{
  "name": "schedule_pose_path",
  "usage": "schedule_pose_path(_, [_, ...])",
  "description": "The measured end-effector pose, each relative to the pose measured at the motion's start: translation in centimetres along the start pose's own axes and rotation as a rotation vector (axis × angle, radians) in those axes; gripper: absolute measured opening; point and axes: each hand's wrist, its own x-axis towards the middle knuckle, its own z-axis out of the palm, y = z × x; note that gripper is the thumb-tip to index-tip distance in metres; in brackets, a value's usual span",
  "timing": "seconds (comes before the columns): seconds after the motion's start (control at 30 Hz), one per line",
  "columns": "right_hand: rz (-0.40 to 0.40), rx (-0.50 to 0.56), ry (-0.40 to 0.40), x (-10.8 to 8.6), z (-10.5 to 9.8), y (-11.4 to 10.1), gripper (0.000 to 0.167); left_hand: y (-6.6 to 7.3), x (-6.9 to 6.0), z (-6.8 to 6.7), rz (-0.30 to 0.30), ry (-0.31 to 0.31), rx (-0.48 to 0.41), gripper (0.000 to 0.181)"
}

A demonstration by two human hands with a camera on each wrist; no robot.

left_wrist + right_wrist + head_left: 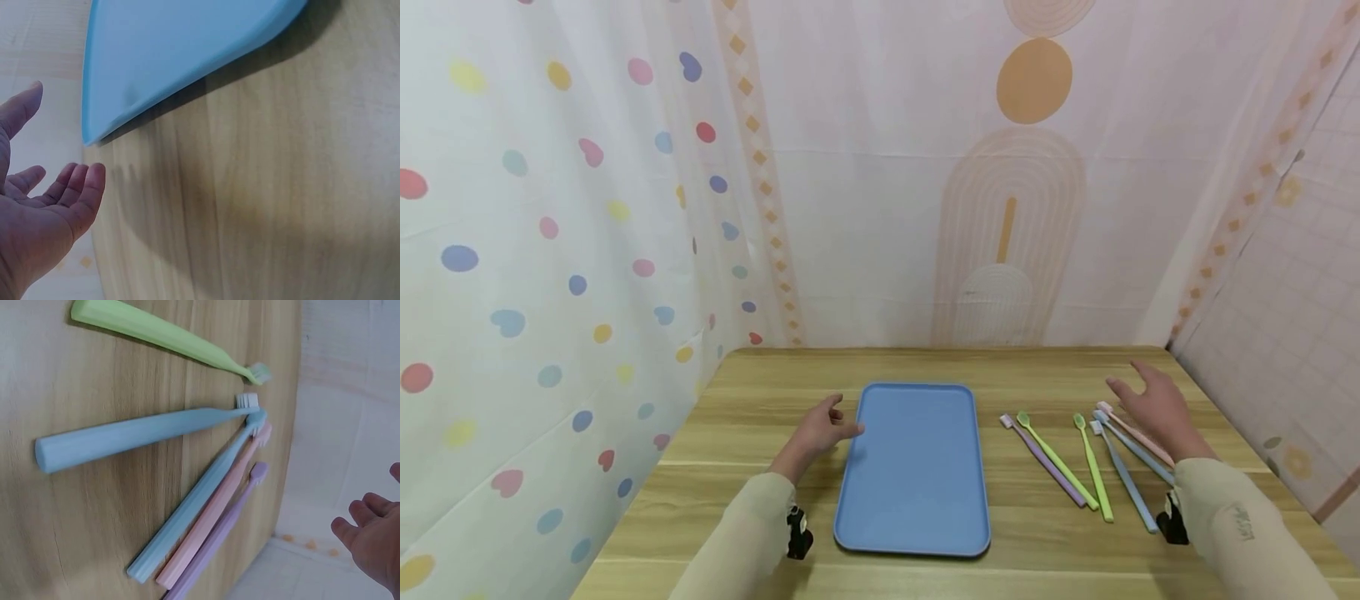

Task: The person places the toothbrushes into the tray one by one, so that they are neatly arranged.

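L hand point(820, 429) & R hand point(1157, 410) spread; purple t-brush point(217, 534) beside pink t-brush point(215, 506) shows only in R wrist cam.

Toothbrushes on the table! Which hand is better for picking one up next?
Probably the right hand. It is empty, open and close to the toothbrushes. The left hand is by the left edge of the blue tray, which lies between it and them.

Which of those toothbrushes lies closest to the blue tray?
The purple toothbrush leftmost in the head view, beside a green one; the others lie farther from the tray.
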Motion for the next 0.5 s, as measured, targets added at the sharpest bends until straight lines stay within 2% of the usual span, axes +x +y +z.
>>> schedule_pose_path(0.3, [0.089, 0.024, -0.024, -0.5, -1.7, 1.3, 0.078, -1.0, -0.1, 0.3, 0.003, 0.001, -0.053, 0.078])
schedule_pose_path(0.5, [0.111, 0.054, -0.044, -1.2, -2.9, 2.8, 0.077, -1.6, -0.3, 0.5, 0.002, -0.012, -0.059, 0.076])
